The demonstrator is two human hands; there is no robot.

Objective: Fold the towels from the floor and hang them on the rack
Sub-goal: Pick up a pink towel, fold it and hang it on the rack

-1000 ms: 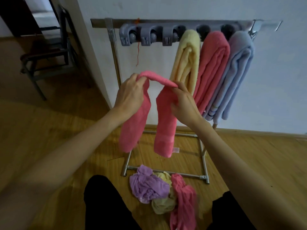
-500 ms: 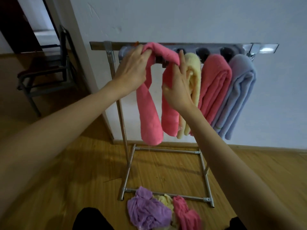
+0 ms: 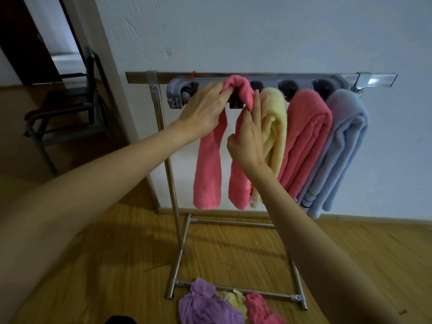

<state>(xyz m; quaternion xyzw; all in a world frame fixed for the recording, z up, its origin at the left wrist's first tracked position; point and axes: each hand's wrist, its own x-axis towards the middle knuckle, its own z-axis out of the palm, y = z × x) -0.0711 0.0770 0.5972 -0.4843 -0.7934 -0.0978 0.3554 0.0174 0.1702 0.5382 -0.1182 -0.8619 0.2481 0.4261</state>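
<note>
A folded pink towel (image 3: 208, 169) hangs in two strands, its bend pushed against the grey holder strip (image 3: 180, 93) of the metal rack (image 3: 140, 77). My left hand (image 3: 205, 108) pinches the towel's top from the left. My right hand (image 3: 250, 134) holds the right strand, fingers pointing up at the bend. To the right hang a yellow towel (image 3: 274, 127), a pink towel (image 3: 306, 136) and a pale blue towel (image 3: 341, 146). On the floor by the rack's foot lie a purple towel (image 3: 205, 302), a yellow towel (image 3: 233, 299) and a pink towel (image 3: 259, 308).
A white wall (image 3: 257, 38) stands behind the rack. At the left a dark folding chair (image 3: 67, 113) stands by a doorway. The wooden floor (image 3: 93, 265) spreads below, and the rack's base bars (image 3: 233, 289) lie near the pile.
Both hands have lifted the pink towel from chest height up to the holder strip, and its bend now presses into a slot left of the yellow towel.
</note>
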